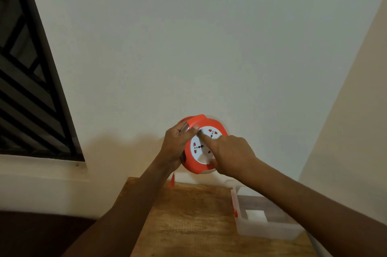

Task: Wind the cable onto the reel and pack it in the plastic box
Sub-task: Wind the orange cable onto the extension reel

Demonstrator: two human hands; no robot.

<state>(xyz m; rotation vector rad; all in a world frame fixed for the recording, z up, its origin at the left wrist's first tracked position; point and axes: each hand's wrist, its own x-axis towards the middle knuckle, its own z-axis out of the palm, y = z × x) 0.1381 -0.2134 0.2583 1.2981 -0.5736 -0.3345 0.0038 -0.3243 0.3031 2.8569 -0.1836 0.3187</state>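
Observation:
An orange cable reel (pixel 193 165) with a white socket face is held up in the air above the wooden table (pixel 188 221), in front of the wall. My left hand (pixel 178 143) grips its orange handle and left rim. My right hand (pixel 228 154) lies over the white face, with its index finger stretched across it and its thumb at the lower rim. A short orange end of the cable (pixel 172 181) hangs below the reel, blurred. The clear plastic box (pixel 266 229) stands open on the table's right side, partly under my right forearm.
A white piece (pixel 256 216) lies inside the box, and a red clip (pixel 236 213) sits on its left wall. A window with a dark grille (pixel 27 89) fills the left. A side wall (pixel 356 131) closes in on the right.

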